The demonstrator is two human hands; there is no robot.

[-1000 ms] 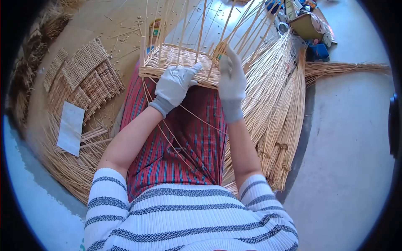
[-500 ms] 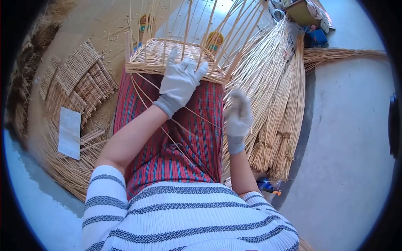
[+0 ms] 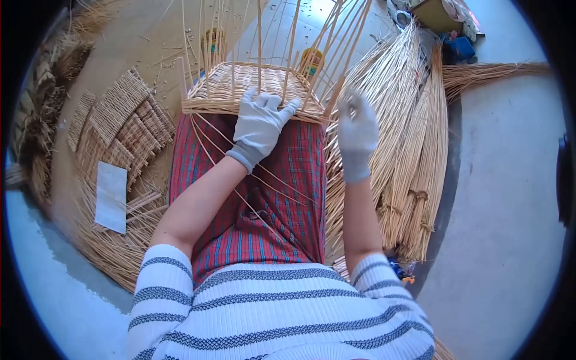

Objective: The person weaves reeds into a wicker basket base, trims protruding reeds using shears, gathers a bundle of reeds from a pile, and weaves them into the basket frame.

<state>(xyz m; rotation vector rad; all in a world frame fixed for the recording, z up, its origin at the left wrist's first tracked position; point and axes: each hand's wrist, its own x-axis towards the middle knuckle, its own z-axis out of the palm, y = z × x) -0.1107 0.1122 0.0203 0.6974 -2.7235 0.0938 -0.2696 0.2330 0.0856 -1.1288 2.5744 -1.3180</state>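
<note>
A partly woven wicker basket (image 3: pixel 240 84) rests at the knees on a red plaid cloth (image 3: pixel 288 168), tall stakes rising from its edges. My left hand (image 3: pixel 261 120), in a pale glove with a grey cuff, lies on the basket's near edge, its fingers closed around the rim and the base of a stake. To the right of the basket, my gloved right hand (image 3: pixel 358 129) is raised over the loose straw, fingers curled with the tips close together; whether a thin strand is between them is too blurred to tell. Loose strands hang from the near rim across the cloth.
Long straw bundles (image 3: pixel 408 144) lie at the right, a tied one (image 3: pixel 492 73) behind them. Woven panels (image 3: pixel 120 114) and a white sheet (image 3: pixel 111 198) are on the left. Beyond the basket stand two small containers, one yellow (image 3: pixel 312 60). A bin (image 3: pixel 437 15) is at the upper right.
My right hand has come away from the basket's right corner, dropped lower, then risen again beside it. The basket has shifted left and turned slightly. My left hand's fingers have drawn in at the rim.
</note>
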